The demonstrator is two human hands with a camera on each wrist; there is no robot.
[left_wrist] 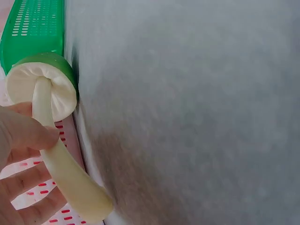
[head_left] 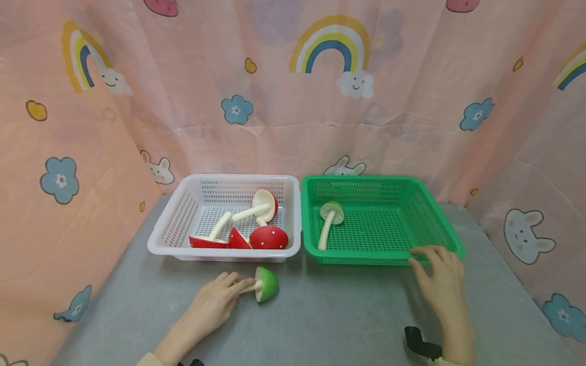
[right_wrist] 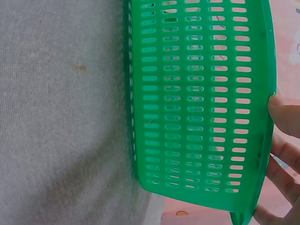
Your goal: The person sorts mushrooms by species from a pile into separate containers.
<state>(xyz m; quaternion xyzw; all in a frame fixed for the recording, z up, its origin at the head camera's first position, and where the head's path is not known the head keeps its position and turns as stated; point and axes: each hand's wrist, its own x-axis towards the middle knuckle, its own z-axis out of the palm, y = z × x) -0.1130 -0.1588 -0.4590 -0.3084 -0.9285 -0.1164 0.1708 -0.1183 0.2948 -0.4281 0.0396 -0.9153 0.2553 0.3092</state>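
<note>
My left hand [head_left: 215, 300] pinches a mushroom with a green cap [head_left: 267, 284] by its pale stem, in front of the white basket [head_left: 224, 257]. The left wrist view shows the thumb across the stem [left_wrist: 70, 178], with the cap's cream underside turned to the camera. My right hand [head_left: 441, 279] holds the front rim of the green basket [head_left: 366, 260] near its right corner. In the right wrist view its thumb [right_wrist: 286, 117] lies at the rim, with the other fingers beside it. Another green-capped mushroom [head_left: 331, 216] leans inside the green basket.
Several red-capped mushrooms, one with white dots [head_left: 268, 238], lie in the white basket. Both baskets stand side by side on a grey table [head_left: 339, 315]. A pink curtain [head_left: 274, 142] with rainbows and rabbits hangs behind and at both sides.
</note>
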